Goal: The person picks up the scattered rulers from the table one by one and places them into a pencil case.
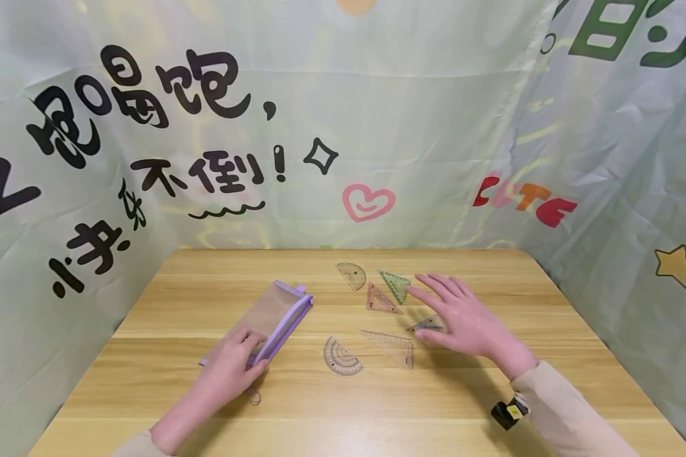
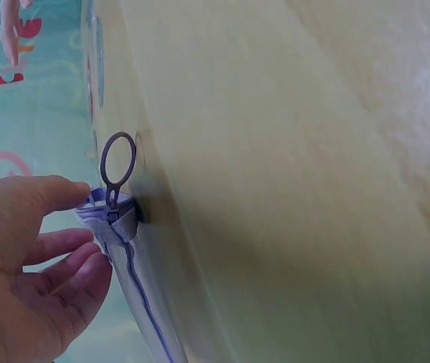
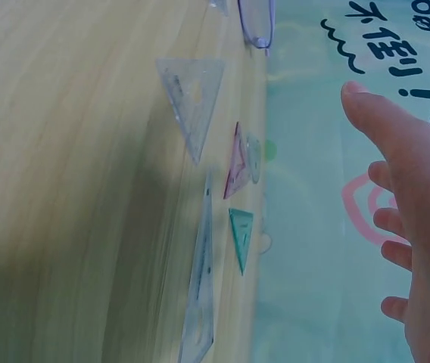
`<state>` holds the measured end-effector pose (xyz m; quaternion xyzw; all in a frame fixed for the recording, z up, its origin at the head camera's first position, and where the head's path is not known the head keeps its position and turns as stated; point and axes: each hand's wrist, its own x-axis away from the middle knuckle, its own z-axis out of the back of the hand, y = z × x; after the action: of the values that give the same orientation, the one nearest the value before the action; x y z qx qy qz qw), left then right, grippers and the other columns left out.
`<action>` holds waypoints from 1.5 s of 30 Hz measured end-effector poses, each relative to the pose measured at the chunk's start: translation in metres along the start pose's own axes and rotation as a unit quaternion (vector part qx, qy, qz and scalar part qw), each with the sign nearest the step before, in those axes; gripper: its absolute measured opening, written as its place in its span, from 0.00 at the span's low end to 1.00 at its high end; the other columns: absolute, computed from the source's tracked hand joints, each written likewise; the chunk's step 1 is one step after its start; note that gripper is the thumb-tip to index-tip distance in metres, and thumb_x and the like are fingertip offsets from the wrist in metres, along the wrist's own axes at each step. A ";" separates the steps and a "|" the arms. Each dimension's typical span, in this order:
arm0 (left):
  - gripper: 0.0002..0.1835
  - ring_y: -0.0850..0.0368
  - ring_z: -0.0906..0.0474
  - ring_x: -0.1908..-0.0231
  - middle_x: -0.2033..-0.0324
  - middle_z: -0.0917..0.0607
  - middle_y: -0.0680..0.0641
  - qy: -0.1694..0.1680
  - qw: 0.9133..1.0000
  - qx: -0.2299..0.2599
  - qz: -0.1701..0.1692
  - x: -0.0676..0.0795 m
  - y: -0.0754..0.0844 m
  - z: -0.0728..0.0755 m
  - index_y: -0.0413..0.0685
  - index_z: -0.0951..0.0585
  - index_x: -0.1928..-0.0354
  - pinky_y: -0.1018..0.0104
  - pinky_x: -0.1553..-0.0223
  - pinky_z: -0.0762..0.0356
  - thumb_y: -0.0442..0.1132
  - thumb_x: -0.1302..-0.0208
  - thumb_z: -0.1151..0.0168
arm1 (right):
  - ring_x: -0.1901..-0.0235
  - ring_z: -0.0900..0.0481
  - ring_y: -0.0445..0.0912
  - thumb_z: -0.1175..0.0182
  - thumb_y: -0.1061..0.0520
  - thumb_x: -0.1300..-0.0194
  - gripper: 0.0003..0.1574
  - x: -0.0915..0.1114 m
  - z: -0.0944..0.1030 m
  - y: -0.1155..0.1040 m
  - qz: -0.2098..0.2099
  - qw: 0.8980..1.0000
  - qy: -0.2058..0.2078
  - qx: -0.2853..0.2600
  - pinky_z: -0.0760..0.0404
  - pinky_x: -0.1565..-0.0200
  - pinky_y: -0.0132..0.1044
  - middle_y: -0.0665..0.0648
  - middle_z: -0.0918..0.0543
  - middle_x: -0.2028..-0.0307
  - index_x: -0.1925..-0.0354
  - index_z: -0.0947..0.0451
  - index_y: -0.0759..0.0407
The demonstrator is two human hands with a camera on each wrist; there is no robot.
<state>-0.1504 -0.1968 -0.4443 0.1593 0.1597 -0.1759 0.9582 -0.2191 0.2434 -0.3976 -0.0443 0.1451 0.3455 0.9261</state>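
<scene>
A flat mesh pencil pouch [image 1: 271, 309] with purple edging and a zip lies on the table, left of the middle. My left hand [image 1: 231, 365] rests on its near end, fingers loosely bent. In the left wrist view, the thumb is beside the zip's ring pull [image 2: 118, 159]. Over the table at the right, my right hand [image 1: 457, 317] is spread and holds nothing. Beneath it, partly hidden, lies a clear set square [image 1: 425, 325]. Close to its fingertips are a green set square [image 1: 397, 285] and a pink set square [image 1: 382, 300].
Between the hands lie a clear protractor [image 1: 342, 357] and a larger clear set square [image 1: 393, 346]. A yellowish protractor [image 1: 352, 275] is farther back. Printed cloth [image 1: 434, 127] hangs behind and beside the wooden table [image 1: 331, 425].
</scene>
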 end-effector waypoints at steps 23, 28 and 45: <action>0.13 0.68 0.27 0.76 0.73 0.22 0.51 -0.014 0.994 0.088 0.060 -0.003 0.008 -0.001 0.36 0.17 0.60 0.84 0.76 0.26 0.22 0.50 0.33 | 0.27 0.42 0.59 0.42 0.29 0.38 0.49 -0.019 -0.006 -0.005 -0.004 1.000 0.004 -0.010 0.43 0.28 0.62 0.58 0.41 0.25 0.25 0.42 0.42; 0.12 0.70 0.28 0.78 0.75 0.21 0.53 -0.015 0.993 0.089 0.070 -0.003 0.011 0.002 0.37 0.16 0.61 0.83 0.79 0.28 0.23 0.50 0.33 | 0.26 0.44 0.59 0.42 0.29 0.38 0.50 -0.023 -0.007 -0.006 -0.006 1.000 0.002 -0.010 0.44 0.27 0.62 0.58 0.42 0.24 0.25 0.43 0.43; 0.09 0.67 0.29 0.77 0.75 0.19 0.50 0.003 0.993 0.087 0.082 -0.007 0.015 0.011 0.38 0.15 0.65 0.80 0.78 0.28 0.23 0.49 0.34 | 0.27 0.42 0.60 0.40 0.31 0.37 0.48 -0.033 -0.009 -0.003 -0.025 0.999 -0.005 -0.046 0.41 0.28 0.64 0.59 0.38 0.26 0.26 0.40 0.45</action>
<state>-0.1486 -0.1857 -0.4285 0.2553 0.1326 -0.1092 0.9515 -0.2431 0.2186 -0.3958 -0.0885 0.1234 0.3287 0.9322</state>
